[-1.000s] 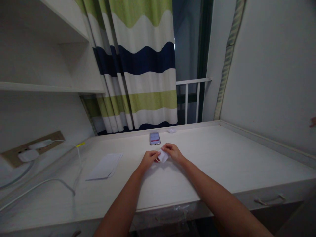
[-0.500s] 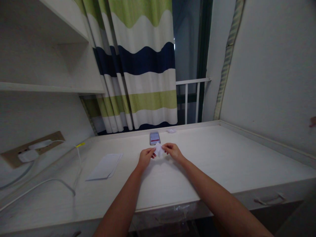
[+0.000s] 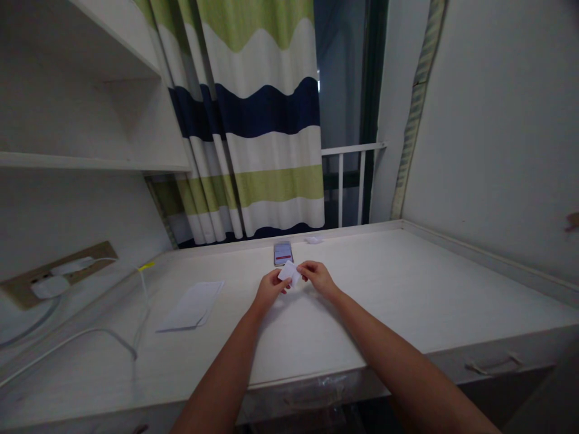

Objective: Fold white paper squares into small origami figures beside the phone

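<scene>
Hands [image 3: 318, 277] pinching white paper [image 3: 287, 271] | phone [image 3: 283, 250] just beyond | desk's right rim [image 3: 488, 260] well apart

The bare left hand [image 3: 269, 287] and bare right hand [image 3: 316, 276] cover edges of a small folded white paper [image 3: 289, 272] at mid-frame, which hides a lower corner of a lit rectangular phone [image 3: 283, 250], its text too small for me to read. A tiny white scrap [image 3: 313, 240] beyond looks indistinct. Far right, a blurred brownish shape [image 3: 573, 222] is cut off; a green, white and navy cloth curtain [image 3: 271, 108] exits at top.
</scene>
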Demonstrator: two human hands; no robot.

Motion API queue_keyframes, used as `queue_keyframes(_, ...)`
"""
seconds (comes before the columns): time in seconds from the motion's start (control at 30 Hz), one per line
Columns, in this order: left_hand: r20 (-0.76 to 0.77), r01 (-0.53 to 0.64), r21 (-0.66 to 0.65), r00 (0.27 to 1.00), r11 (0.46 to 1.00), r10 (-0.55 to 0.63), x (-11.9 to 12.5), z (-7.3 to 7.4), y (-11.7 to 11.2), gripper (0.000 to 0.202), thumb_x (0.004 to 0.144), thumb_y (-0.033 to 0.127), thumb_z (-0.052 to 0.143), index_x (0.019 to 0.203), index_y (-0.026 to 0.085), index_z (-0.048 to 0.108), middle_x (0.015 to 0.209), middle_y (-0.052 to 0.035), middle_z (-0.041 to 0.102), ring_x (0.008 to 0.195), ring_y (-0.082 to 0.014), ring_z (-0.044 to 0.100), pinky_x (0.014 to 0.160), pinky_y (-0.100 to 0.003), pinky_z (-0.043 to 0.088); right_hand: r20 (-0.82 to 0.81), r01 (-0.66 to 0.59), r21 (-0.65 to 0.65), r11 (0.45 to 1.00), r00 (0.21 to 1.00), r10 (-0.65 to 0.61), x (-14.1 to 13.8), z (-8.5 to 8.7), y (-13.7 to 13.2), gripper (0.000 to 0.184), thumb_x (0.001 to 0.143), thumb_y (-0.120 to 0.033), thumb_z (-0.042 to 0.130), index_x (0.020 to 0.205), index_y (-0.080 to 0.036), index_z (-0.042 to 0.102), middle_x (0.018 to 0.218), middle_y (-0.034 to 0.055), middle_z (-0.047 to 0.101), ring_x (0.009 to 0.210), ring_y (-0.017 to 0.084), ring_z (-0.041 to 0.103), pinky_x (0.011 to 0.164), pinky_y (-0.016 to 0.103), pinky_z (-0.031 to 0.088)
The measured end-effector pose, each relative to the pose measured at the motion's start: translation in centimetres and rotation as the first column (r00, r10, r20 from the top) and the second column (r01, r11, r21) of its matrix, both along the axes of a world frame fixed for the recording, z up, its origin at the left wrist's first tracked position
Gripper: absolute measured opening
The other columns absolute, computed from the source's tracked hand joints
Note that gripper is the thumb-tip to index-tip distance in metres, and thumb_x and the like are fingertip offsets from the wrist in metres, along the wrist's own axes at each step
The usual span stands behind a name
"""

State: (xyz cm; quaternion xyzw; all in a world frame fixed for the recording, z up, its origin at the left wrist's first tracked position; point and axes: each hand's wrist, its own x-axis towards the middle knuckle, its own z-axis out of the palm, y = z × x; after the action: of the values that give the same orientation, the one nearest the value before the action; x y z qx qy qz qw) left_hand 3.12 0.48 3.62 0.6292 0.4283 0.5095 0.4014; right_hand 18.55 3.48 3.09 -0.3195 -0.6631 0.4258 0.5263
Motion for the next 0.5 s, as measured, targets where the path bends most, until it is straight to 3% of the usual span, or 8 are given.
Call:
queue_keyframes(0.1, -0.028, -0.042, 0.034, 0.999, 0.999, 0.043, 0.0, 0.0, 0.0, 0.026, 0.056, 0.031, 0.063, 0.073, 0.013, 0.056, 0.06, -0.0004, 0.058, 0.051, -0.0108, 0.053, 0.045, -0.02, 0.042, -0.048, 0.028, -0.001, 1.0, 0.998, -0.028, -0.3, -0.3, 0.0, 0.026, 0.063, -0.041, 0.057, 0.07, -0.017, 0.051, 0.051, -0.0057, 0.044, 0.044, 0.008, 0.04, 0.043, 0.021, 0.032)
queue_keyframes(0.2, -0.054, -0.093, 0.07, 0.994, 0.993, 0.097, 0.0, -0.1, 0.0, 0.025, 0.057, 0.031, 0.061, 0.074, 0.013, 0.056, 0.06, -0.0005, 0.058, 0.051, -0.011, 0.053, 0.044, -0.021, 0.042, -0.07, 0.107, 0.014, 0.994, 0.992, -0.105, -0.5, -0.6, -0.1, 0.03, 0.061, -0.043, 0.06, 0.066, -0.019, 0.043, 0.051, -0.0077, 0.039, 0.043, 0.006, 0.036, 0.042, 0.02, 0.029)
queue_keyframes(0.33, -0.101, -0.138, 0.118, 0.984, 0.983, 0.15, 0.0, -0.2, -0.1, 0.026, 0.059, 0.032, 0.061, 0.077, 0.014, 0.058, 0.063, -0.0007, 0.059, 0.051, -0.0112, 0.054, 0.043, -0.02, 0.043, 0.092, 0.071, 0.034, 0.997, 0.993, -0.074, -0.7, -0.8, -0.3, 0.036, 0.061, -0.048, 0.059, 0.054, -0.018, 0.04, 0.046, -0.0066, 0.036, 0.043, 0.006, 0.032, 0.042, 0.021, 0.024)
queue_keyframes(0.5, -0.162, -0.142, 0.169, 0.972, 0.975, 0.169, -0.1, -0.3, -0.1, 0.022, 0.061, 0.029, 0.059, 0.078, 0.015, 0.058, 0.066, -0.0007, 0.06, 0.055, -0.0116, 0.055, 0.047, -0.02, 0.045, 0.216, -0.011, 0.052, 0.999, 0.976, -0.001, -0.9, -1.2, -0.4, 0.035, 0.062, -0.046, 0.059, 0.052, -0.016, 0.045, 0.046, -0.0057, 0.037, 0.044, 0.006, 0.03, 0.043, 0.021, 0.022)
